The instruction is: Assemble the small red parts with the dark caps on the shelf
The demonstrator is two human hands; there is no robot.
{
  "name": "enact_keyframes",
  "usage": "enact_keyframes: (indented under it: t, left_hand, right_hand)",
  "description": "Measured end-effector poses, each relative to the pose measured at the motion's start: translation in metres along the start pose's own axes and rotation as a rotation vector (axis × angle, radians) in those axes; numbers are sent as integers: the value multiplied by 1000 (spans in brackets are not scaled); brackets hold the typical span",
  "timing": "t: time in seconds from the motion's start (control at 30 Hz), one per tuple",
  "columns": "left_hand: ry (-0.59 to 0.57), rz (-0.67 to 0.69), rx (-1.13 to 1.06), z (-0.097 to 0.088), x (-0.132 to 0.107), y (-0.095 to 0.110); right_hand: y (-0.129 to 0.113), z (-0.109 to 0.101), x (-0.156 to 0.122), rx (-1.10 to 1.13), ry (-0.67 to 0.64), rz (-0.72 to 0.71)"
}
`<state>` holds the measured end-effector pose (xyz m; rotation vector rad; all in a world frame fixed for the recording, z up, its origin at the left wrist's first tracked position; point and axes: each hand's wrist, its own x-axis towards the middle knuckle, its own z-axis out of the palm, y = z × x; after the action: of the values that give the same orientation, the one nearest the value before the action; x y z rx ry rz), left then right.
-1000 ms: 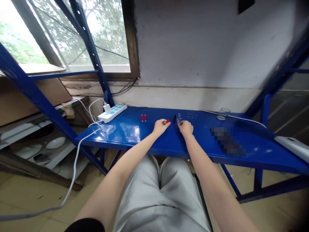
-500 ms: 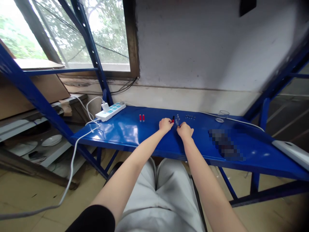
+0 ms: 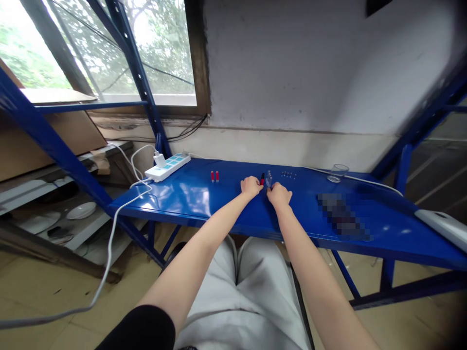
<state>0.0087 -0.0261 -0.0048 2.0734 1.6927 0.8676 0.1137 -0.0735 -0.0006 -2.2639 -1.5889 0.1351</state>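
My left hand (image 3: 250, 186) is closed, its fingers pinching a small red tube with a black top (image 3: 262, 179) that stands roughly upright just above or on the blue table (image 3: 233, 211). Close beside it, my right hand (image 3: 279, 195) has its fingers pressed together, and what they hold is hidden or too small to name. A cluster of small clear pieces (image 3: 269, 178) lies at the right fingertips, between the two hands. Off to the left, a red tube (image 3: 212, 176) and another red tube (image 3: 217, 176) stand side by side without black tops.
Several tiny shiny parts (image 3: 289, 175) lie in rows behind my right hand. Farther right are a clear glass dish (image 3: 337, 173), a pixelated dark object (image 3: 343, 217) and a white device (image 3: 443, 228). A white power strip (image 3: 168, 167) with cables sits at the left end.
Both hands stay almost in place, still close together around the red tube and clear pieces. The view has shifted very slightly.
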Motion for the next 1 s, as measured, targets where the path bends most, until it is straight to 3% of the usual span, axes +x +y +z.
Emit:
enact_keyframes:
  t: [0.2,0.33,0.43,0.6,0.77,0.87,1.0]
  left_hand:
    - [-18,-25,-7,-4,-2,1]
    - [-31,-29,-40,-18,-1,-6]
    - [-21,59,20,-43,3,-12]
    - [16,334,172,-110,16,-23]
    - [29,322,364,-169,28,-46]
    - [-52,286,509,-188,27,-62]
    - [-169,250,620,-191,23,-78]
  right_hand:
    - [0,2,3,4,5,-8]
    - [-1,5,6,26,13,-5]
    - [0,7,9,35,15,1]
    - [0,8,13,55,-5,5]
    - [0,8,15,58,-6,17]
    - [0,8,16,70,-10,21]
    - [0,6,16,80,-20,35]
